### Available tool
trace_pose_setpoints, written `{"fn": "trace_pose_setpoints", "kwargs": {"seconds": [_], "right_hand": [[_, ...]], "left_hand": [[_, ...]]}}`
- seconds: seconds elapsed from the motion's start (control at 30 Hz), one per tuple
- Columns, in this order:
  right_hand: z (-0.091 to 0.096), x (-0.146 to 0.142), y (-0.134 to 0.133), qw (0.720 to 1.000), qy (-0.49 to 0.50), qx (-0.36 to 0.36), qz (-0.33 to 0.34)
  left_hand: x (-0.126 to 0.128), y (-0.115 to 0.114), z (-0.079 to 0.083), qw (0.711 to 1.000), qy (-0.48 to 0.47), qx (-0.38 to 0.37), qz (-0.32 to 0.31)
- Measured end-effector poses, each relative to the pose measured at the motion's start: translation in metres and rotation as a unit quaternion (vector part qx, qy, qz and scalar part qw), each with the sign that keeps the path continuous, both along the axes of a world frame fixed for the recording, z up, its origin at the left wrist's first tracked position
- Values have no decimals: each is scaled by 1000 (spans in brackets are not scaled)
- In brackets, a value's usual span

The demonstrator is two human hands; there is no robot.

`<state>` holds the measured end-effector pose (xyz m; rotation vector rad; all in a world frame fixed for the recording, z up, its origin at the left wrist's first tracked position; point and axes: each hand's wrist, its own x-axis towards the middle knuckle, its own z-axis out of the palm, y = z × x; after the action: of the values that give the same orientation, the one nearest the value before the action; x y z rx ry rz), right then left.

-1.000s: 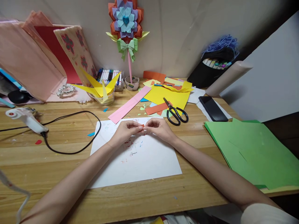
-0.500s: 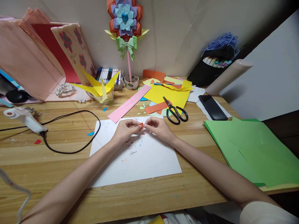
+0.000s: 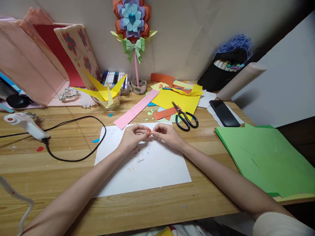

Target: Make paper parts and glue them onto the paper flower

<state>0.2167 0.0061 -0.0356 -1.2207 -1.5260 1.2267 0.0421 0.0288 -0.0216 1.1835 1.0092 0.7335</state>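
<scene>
A small piece of orange paper is pinched between the fingertips of both hands. My left hand is closed on its left side, and my right hand grips it from the right. Most of the piece is hidden by the fingers, so its exact shape is unclear. Both hands are held above a white sheet with colored marks on it. Just right of my right hand lie black-handled scissors.
A pink paper strip, yellow paper and orange scraps lie behind the hands. At left is a white glue gun with a looping black cable. Green sheets and a phone are at right. A paper flower stands behind.
The fingers have shifted slightly around the orange paper, which shows at a slightly different angle. Both hands stay in about the same place.
</scene>
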Motion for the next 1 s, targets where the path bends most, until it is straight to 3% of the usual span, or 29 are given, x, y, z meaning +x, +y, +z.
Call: {"fn": "trace_pose_setpoints", "kwargs": {"seconds": [0.53, 1.0], "right_hand": [[-1, 1, 0, 1000, -4, -6, 9], [0, 3, 0, 1000, 9, -22, 3]], "left_hand": [[3, -4, 9, 999, -30, -31, -2], [0, 0, 6, 999, -15, -17, -30]]}}
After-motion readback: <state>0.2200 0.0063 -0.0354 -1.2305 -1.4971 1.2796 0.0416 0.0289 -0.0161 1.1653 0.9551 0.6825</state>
